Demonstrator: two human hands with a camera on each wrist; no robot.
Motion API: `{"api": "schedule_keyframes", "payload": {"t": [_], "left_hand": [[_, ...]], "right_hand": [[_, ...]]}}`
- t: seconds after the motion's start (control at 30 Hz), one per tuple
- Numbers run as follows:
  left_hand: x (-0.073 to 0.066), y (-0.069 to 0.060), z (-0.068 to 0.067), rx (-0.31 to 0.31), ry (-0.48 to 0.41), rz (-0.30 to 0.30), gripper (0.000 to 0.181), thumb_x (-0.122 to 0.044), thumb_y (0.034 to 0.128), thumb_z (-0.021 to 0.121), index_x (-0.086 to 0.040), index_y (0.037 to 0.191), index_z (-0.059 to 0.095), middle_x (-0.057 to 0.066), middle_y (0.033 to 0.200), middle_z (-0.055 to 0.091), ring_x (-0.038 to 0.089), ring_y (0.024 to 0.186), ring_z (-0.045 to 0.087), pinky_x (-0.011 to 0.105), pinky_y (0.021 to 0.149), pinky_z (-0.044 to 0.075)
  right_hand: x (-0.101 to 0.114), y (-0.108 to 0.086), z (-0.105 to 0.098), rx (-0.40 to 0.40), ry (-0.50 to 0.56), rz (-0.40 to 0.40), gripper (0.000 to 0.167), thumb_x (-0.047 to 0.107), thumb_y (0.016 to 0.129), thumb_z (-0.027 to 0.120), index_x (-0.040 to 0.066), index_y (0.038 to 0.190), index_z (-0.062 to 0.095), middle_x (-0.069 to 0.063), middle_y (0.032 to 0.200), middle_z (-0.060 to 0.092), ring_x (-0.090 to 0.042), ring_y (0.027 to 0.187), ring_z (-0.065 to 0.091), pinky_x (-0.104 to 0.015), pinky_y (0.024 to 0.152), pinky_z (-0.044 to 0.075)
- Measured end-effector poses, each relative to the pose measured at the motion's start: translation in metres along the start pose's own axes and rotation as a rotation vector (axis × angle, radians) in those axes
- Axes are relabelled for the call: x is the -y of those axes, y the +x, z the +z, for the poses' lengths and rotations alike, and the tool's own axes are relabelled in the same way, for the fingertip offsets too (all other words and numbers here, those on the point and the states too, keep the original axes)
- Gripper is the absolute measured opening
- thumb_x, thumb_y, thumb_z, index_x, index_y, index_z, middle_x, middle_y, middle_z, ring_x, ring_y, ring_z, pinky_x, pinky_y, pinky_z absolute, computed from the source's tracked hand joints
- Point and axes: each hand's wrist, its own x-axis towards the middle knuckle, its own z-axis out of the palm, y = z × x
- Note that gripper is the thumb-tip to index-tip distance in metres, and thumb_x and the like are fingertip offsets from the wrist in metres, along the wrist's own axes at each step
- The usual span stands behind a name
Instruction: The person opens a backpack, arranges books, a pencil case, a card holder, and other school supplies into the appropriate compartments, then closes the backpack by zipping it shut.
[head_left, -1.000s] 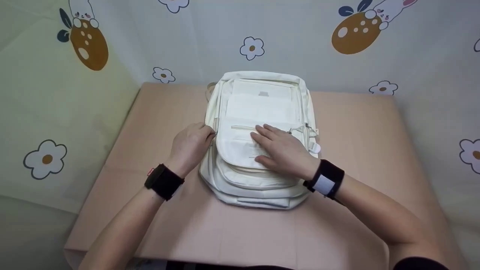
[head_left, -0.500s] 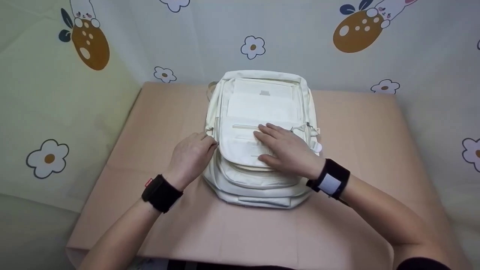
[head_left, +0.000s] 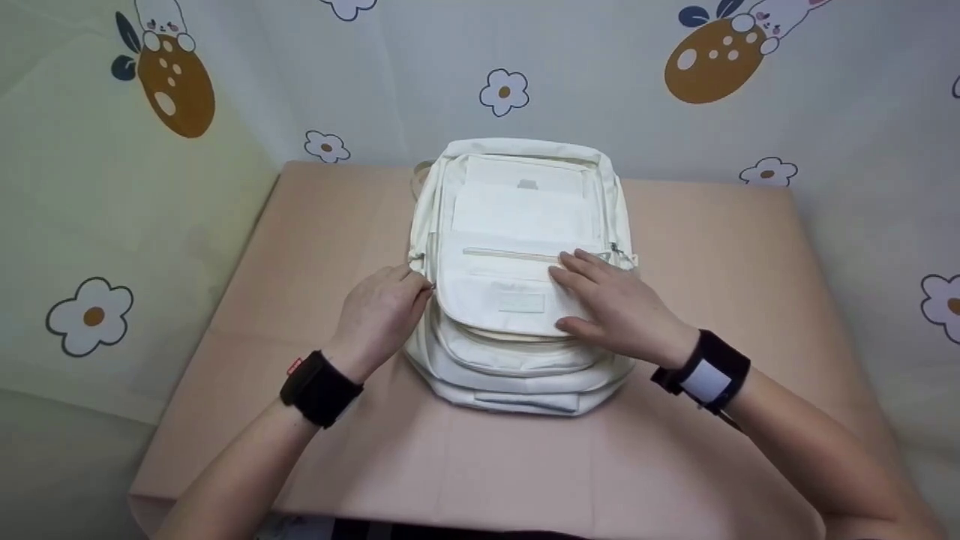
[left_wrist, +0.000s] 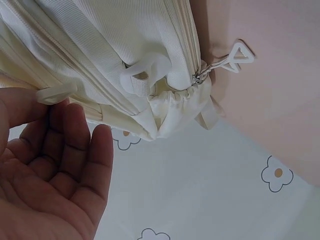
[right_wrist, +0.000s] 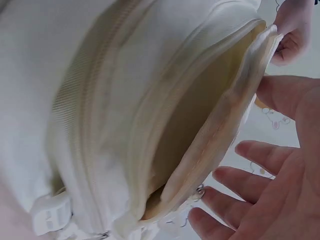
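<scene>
A cream backpack (head_left: 525, 214) lies with its front up on the table. At its left side my left hand (head_left: 379, 319) pinches a pale zipper pull (left_wrist: 57, 93) between thumb and forefinger, the other fingers loosely bent. My right hand (head_left: 630, 309) rests on the right part of the front panel, fingers spread and fairly straight. In the right wrist view a front pocket (right_wrist: 200, 110) gapes open, with the thumb at its edge. A patch label (head_left: 521, 302) shows left of that hand.
The pink-covered table (head_left: 517, 472) extends around the backpack. Side straps and a triangular zipper pull (left_wrist: 242, 52) hang at the bag's side. Behind stands a pale curtain (head_left: 420, 67) with flowers and rabbits. Black bands (head_left: 322, 390) circle both wrists.
My left hand has moved slightly toward me along the bag's left side with the zipper pull, then stayed. My right hand has slid right across the front panel, uncovering the patch label.
</scene>
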Motion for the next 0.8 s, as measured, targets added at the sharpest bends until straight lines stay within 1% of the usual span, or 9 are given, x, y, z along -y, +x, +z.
{"api": "schedule_keyframes", "payload": {"t": [0.13,0.27,0.4,0.5,0.67,0.73,0.8], "left_hand": [[-0.003,0.0,-0.002,-0.006,0.019,0.017,0.004,-0.009,0.0964,0.07,-0.007,0.093,0.072,0.007,0.087,0.068,0.026,0.069,0.06,0.039,0.057,0.047],[-0.01,-0.001,-0.005,-0.013,0.047,0.051,0.006,-0.007,0.0952,0.069,-0.006,0.089,0.07,0.007,0.081,0.065,0.026,0.066,0.058,0.038,0.054,0.044],[-0.022,-0.006,-0.009,-0.016,0.074,0.09,0.013,-0.005,0.0946,0.068,-0.007,0.082,0.066,0.006,0.075,0.059,0.025,0.064,0.055,0.038,0.052,0.042],[-0.034,-0.01,-0.012,-0.011,0.098,0.122,0.017,-0.005,0.0952,0.067,-0.007,0.079,0.063,0.005,0.073,0.057,0.025,0.063,0.054,0.037,0.051,0.041],[-0.052,-0.015,-0.014,0.022,0.149,0.188,0.017,0.0,0.0916,0.064,-0.007,0.077,0.059,0.004,0.07,0.055,0.022,0.06,0.052,0.035,0.049,0.038],[-0.056,-0.016,-0.014,0.031,0.161,0.2,0.016,0.001,0.0903,0.064,-0.007,0.078,0.059,0.005,0.071,0.055,0.022,0.06,0.053,0.035,0.049,0.038],[-0.058,-0.017,-0.013,0.034,0.167,0.199,0.016,0.001,0.0908,0.065,-0.007,0.079,0.058,0.004,0.072,0.056,0.022,0.062,0.054,0.034,0.049,0.039]], "right_hand": [[-0.003,-0.002,0.003,0.007,-0.002,0.01,0.076,0.044,0.093,0.074,0.007,0.153,0.046,-0.016,0.16,0.039,-0.033,0.151,0.029,-0.056,0.115,0.033],[-0.003,-0.001,0.004,0.008,0.001,0.014,0.076,0.043,0.093,0.075,0.007,0.153,0.047,-0.016,0.159,0.04,-0.033,0.151,0.029,-0.054,0.116,0.032],[-0.003,-0.001,0.004,0.021,-0.003,0.017,0.076,0.044,0.094,0.073,0.007,0.153,0.046,-0.015,0.16,0.038,-0.032,0.151,0.028,-0.052,0.117,0.031],[-0.004,-0.002,0.005,0.023,0.001,0.018,0.075,0.044,0.094,0.073,0.007,0.154,0.046,-0.015,0.16,0.038,-0.032,0.151,0.029,-0.052,0.117,0.031],[-0.005,-0.003,0.006,0.015,0.004,0.021,0.074,0.043,0.094,0.073,0.008,0.154,0.046,-0.014,0.16,0.039,-0.031,0.151,0.029,-0.054,0.115,0.034],[-0.004,-0.004,0.006,0.016,0.003,0.025,0.074,0.043,0.094,0.073,0.009,0.154,0.045,-0.013,0.161,0.039,-0.03,0.151,0.029,-0.054,0.114,0.034],[-0.004,-0.004,0.005,0.018,0.006,0.027,0.074,0.043,0.094,0.073,0.009,0.154,0.045,-0.013,0.161,0.038,-0.031,0.151,0.029,-0.054,0.115,0.034]]}}
